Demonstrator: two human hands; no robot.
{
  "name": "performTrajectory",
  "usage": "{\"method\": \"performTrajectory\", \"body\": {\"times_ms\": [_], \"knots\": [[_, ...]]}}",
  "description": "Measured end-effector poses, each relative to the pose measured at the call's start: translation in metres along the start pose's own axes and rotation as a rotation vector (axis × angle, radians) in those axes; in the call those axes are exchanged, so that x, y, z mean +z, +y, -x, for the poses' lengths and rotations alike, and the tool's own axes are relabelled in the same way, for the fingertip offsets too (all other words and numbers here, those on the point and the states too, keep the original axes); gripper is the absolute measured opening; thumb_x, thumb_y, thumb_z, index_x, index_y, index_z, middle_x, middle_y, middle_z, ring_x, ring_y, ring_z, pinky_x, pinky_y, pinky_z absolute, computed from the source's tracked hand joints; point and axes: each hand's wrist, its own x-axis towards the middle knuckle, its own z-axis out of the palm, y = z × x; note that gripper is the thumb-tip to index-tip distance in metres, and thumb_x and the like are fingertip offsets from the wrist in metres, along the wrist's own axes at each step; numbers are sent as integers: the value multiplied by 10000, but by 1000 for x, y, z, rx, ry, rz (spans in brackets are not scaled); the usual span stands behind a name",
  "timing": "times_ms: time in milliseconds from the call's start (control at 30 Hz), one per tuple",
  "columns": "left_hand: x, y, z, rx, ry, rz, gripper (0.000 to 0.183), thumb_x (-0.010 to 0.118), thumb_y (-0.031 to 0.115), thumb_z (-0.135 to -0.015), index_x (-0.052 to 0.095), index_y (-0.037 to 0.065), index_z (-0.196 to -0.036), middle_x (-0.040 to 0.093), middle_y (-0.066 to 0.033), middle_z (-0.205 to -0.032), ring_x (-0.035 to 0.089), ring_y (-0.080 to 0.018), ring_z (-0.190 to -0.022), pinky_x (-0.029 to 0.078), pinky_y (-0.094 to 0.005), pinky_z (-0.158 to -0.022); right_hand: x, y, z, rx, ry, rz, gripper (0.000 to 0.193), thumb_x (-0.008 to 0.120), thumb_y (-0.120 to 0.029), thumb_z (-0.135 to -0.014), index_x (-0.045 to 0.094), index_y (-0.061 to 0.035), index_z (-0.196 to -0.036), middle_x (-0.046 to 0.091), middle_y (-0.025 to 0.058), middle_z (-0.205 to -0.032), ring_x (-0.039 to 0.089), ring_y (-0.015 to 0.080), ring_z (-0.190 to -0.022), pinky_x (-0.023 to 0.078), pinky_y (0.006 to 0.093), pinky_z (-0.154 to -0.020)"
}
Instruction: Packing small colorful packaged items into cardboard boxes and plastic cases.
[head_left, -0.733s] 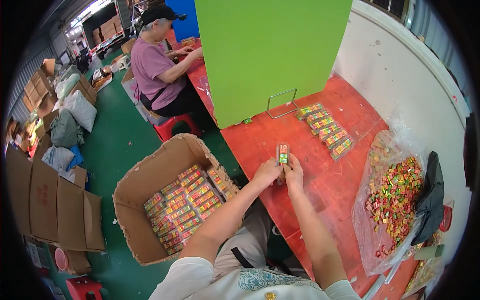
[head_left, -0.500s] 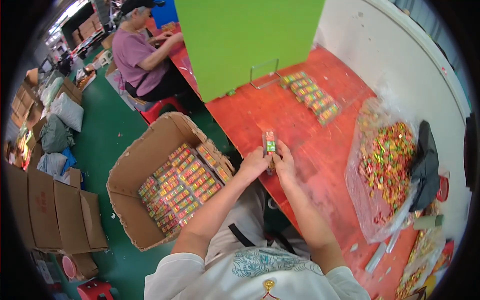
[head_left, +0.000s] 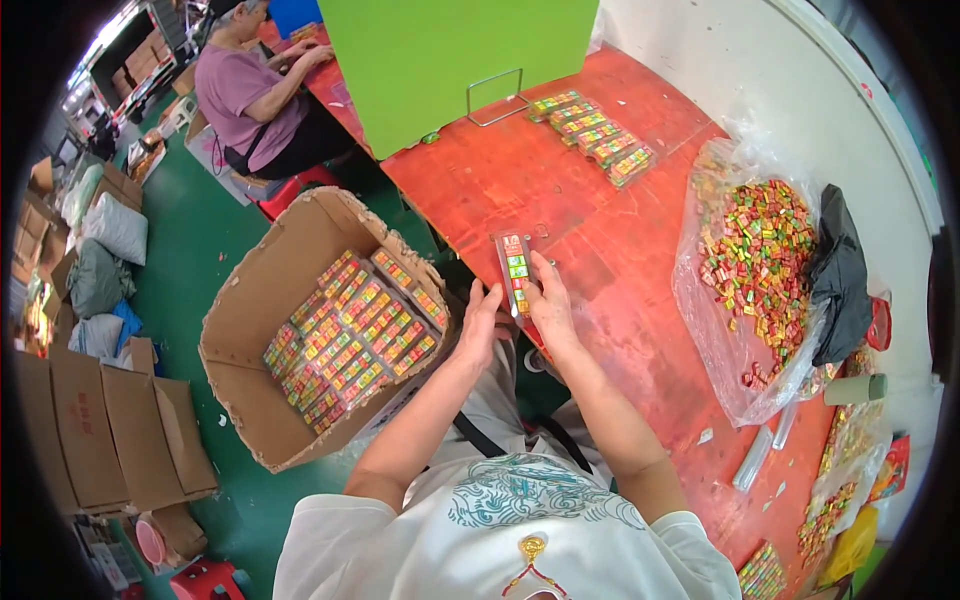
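Observation:
A slim clear plastic pack [head_left: 515,262] holds a row of small red, green and yellow wrapped pieces. It lies at the red table's near left edge, its long side pointing away from me. My right hand [head_left: 552,308] grips its right side, thumb over the lower part. Along its left side, my left hand [head_left: 482,322] has its fingers stretched and apart, close to the pack's lower edge; whether they touch it is hard to see. Left of my arms, a large cardboard box [head_left: 240,345] contains many similar filled packs [head_left: 365,325] in rows.
Filled packs [head_left: 595,135] lie in a row farther up the red table [head_left: 640,300], near a green upright board [head_left: 450,70] and a wire stand [head_left: 497,97]. At right, a clear bag [head_left: 690,290] spills wrapped pieces beside black cloth [head_left: 835,275]. A co-worker [head_left: 245,90] sits far left.
My left hand has loosened from around the pack and its fingers are now spread beside it. More of the coloured row shows. The whole view has shifted slightly.

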Motion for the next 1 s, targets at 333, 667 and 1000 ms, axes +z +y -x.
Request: {"method": "performTrajectory", "body": {"times_ms": [333, 667, 1000], "knots": [[-15, -43, 14, 49, -56, 293, 413, 541, 83, -882, 453, 38, -1283, 554, -72, -1130, 536, -183, -1050, 447, -345, -918, 13, -30, 72, -103, -160, -18, 449, 570, -19, -886, 487, -1, -1327, 519, 184, -1292, 501, 318, -1209, 398, 382, -1011], [-82, -57, 110, -169, -452, 73, 563, 574, 118, -820, 391, 35, -1346, 572, -101, -1097, 591, -172, -974, 481, -313, -825, 9, -33, 88, 44, -442, -126, 331, 525, -121, -941, 569, 4, -1245, 583, 149, -1226, 560, 217, -1109, 448, 307, -908], [-119, -42, 101, -186, -537, 144, 600, 621, 139, -798, 427, 18, -1353, 562, -61, -1118, 587, -121, -945, 488, -272, -807, 18, -57, 83, -134, -566, 43, 273, 501, -82, -947, 607, 5, -1184, 514, 159, -1338, 461, 268, -1275, 344, 370, -1072]]}}
